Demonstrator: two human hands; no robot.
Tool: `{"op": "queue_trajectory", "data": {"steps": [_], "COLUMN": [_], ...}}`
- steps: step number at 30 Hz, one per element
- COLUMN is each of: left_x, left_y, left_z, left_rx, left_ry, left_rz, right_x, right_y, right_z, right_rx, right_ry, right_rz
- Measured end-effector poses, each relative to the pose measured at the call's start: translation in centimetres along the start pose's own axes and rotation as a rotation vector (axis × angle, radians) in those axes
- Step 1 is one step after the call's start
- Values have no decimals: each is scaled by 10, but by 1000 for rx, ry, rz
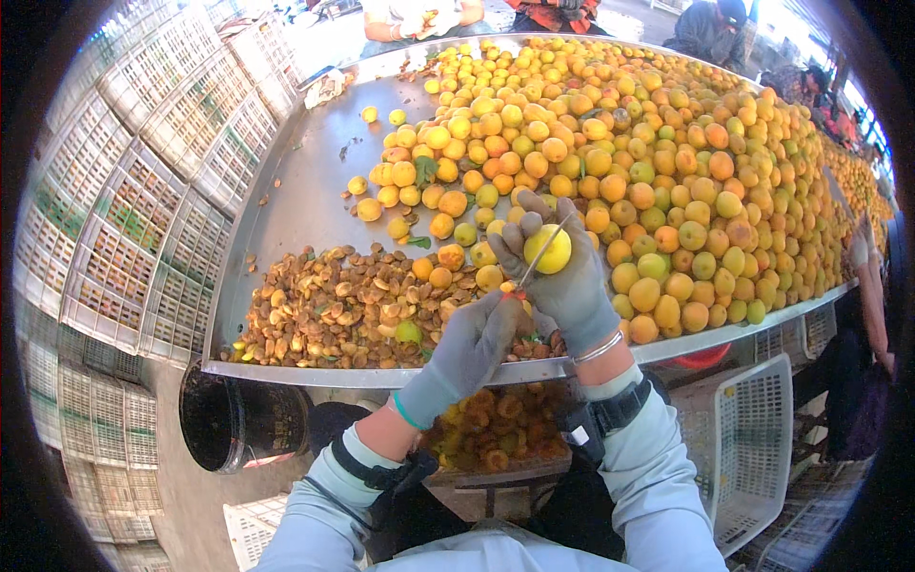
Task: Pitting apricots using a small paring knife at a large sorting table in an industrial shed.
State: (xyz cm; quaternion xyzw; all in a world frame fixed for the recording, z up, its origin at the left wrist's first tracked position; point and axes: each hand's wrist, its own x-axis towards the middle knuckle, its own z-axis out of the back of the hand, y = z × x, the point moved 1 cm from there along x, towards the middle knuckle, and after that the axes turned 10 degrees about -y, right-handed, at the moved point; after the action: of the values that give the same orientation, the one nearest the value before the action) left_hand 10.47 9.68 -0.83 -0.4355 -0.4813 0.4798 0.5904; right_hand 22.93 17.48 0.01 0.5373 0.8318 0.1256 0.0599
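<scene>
My right hand (576, 297), in a grey glove, is closed around a yellow-green apricot (553, 246). In my gloved left hand (469, 347) is a small knife (536, 264), held near its orange-red handle; the thin blade lies across the apricot's face. How deep the blade sits I cannot tell. Both hands are above the near edge of a metal table (315, 191). Beyond them spreads a large heap of whole apricots (658, 181), yellow to orange. Left of my hands lies a pile of brown apricot pits (334, 305).
Below the table edge, a container of halved apricots (496, 429) sits by my knees. A black bucket (238, 415) stands left of it, a white crate (753, 448) right, near a red basin (703, 357). Stacked crates (124, 210) line the left. Other people (710, 33) work around the table.
</scene>
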Motion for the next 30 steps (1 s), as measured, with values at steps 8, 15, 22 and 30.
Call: {"op": "queue_trajectory", "data": {"steps": [8, 15, 22, 30], "left_x": [-1, -5, -3, -9], "left_y": [-2, -6, 2, -9], "left_z": [-7, -13, 4, 18], "left_rx": [141, 219, 102, 209], "left_ry": [-66, -66, -64, 152], "left_rz": [-11, 2, 34, -86], "right_x": [0, -14, -21, -60], "right_y": [-4, 12, 3, 17], "right_z": [1, -6, -17, -17], "right_rx": [169, -533, -224, -697], "right_ry": [-61, -80, -257, -12], "right_rz": [-59, 168, 156, 25]}}
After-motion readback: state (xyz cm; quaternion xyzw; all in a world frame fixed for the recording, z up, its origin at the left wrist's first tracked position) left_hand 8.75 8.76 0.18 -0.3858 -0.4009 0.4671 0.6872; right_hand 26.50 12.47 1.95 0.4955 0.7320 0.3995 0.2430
